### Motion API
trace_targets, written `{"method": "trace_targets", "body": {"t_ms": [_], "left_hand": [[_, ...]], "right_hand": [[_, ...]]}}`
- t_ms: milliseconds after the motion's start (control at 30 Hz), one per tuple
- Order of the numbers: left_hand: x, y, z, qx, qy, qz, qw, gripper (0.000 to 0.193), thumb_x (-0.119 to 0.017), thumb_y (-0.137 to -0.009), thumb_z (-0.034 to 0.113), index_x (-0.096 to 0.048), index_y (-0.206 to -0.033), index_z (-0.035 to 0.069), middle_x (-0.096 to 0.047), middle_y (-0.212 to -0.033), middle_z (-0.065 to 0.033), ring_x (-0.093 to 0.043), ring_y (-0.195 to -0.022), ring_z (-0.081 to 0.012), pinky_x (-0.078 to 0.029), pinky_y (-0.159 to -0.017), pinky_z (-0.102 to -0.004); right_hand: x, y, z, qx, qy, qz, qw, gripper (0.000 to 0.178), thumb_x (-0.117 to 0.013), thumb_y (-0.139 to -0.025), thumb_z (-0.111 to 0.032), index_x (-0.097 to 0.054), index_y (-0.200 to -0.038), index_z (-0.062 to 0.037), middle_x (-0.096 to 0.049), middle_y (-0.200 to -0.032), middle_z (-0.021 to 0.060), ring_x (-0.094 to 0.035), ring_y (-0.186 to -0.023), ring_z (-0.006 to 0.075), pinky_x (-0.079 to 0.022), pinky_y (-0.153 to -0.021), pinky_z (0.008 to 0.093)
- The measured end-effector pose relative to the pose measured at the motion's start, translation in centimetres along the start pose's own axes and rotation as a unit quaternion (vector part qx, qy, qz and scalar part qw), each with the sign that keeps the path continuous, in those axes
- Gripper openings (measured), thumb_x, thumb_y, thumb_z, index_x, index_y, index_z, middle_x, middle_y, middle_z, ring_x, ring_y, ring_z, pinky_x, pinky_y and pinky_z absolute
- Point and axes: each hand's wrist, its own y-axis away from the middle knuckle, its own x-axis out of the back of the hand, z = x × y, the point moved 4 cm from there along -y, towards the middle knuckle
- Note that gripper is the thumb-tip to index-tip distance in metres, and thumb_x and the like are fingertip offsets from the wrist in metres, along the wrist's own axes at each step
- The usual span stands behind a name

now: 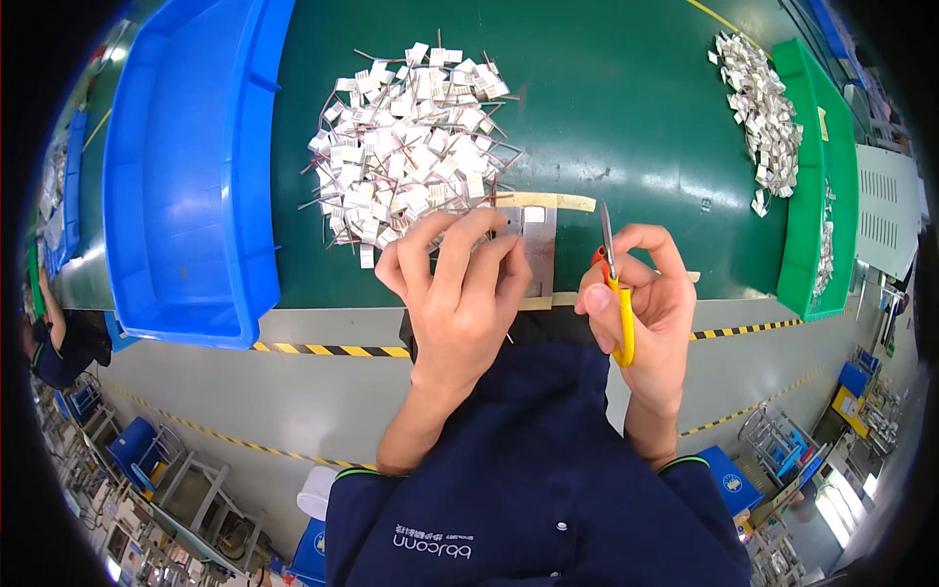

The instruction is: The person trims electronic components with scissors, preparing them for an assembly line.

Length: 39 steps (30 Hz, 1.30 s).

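Note:
My left hand (455, 293) is at the near right edge of a heap of white-tagged short wire pieces (401, 137). Its fingers are bent and drawn together, and whatever they pinch is hidden behind them. In my right hand (650, 318) is a pair of scissors (626, 323) with yellow and orange-red handles, its metal blades pointing away from me. Between the hands, a flat grey plate (540, 259) lies on the green table (626, 117), with strips of pale tape (577, 203) across its far and near ends. A small white label (534, 214) sits on the plate.
A large blue bin (176, 176) stands at the left. On the right, a second heap of white-tagged pieces (763, 117) lies beside a green bin (804, 196) holding a few more. Past the table's near edge is grey floor with yellow-black striped tape (333, 350). Another person (64, 342) is at far left.

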Motion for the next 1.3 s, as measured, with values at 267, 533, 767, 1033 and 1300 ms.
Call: {"method": "trace_targets", "body": {"t_ms": [267, 533, 767, 1033, 1300], "left_hand": [[2.0, -0.6, 1.3, -0.007, 0.054, 0.02, 0.998, 0.023, -0.077, -0.056, 0.004, -0.066, -0.075, 0.012, -0.06, -0.088, 0.0043, -0.051, -0.087, -0.0222, -0.034, -0.08, -0.0345], [2.7, -0.6, 1.0, -0.018, 0.075, 0.035, 0.996, 0.022, -0.077, -0.058, 0.005, -0.066, -0.076, 0.011, -0.059, -0.085, 0.0029, -0.052, -0.08, -0.0199, -0.036, -0.075, -0.033], [3.7, -0.8, -0.8, 0.022, 0.213, 0.06, 0.975, 0.022, -0.076, -0.058, 0.006, -0.066, -0.078, 0.007, -0.063, -0.087, -0.0035, -0.055, -0.078, -0.0222, -0.041, -0.072, -0.0342], [2.0, -1.5, -1.3, -0.019, 0.449, -0.066, 0.891, 0.026, -0.074, -0.063, -0.006, -0.067, -0.087, 0.0, -0.068, -0.092, -0.0119, -0.061, -0.079, -0.0252, -0.048, -0.071, -0.032], [1.5, 0.2, -1.2, 0.217, 0.551, -0.03, 0.805, 0.018, -0.072, -0.071, -0.009, -0.065, -0.087, -0.004, -0.065, -0.082, -0.0101, -0.06, -0.075, -0.0167, -0.046, -0.069, -0.0275]], "right_hand": [[0.5, -2.1, -0.3, 0.077, 0.12, 0.069, 0.987, 0.035, -0.058, -0.083, 0.008, -0.043, -0.113, -0.0005, -0.065, -0.085, 0.0131, -0.059, -0.067, 0.0065, -0.043, -0.052, 0.0152], [-0.1, -2.9, -0.2, -0.029, 0.066, 0.001, 0.997, 0.04, -0.064, -0.078, 0.008, -0.043, -0.111, -0.0013, -0.065, -0.088, 0.0122, -0.065, -0.082, 0.0132, -0.051, -0.067, 0.02], [0.0, -3.3, -0.8, -0.01, 0.018, 0.039, 0.999, 0.04, -0.069, -0.076, 0.005, -0.046, -0.108, -0.0034, -0.065, -0.075, 0.0077, -0.051, -0.05, 0.0031, -0.031, -0.038, 0.0169], [-1.4, -2.6, 0.4, -0.164, -0.115, -0.116, 0.973, 0.039, -0.071, -0.077, 0.001, -0.046, -0.106, -0.003, -0.061, -0.07, 0.0071, -0.039, -0.041, 0.0033, -0.026, -0.036, 0.0185], [-1.9, -1.6, 0.4, -0.024, -0.039, -0.039, 0.998, 0.042, -0.07, -0.078, 0.003, -0.042, -0.109, -0.0018, -0.065, -0.081, 0.0118, -0.051, -0.051, 0.0036, -0.034, -0.041, 0.0159]]}}
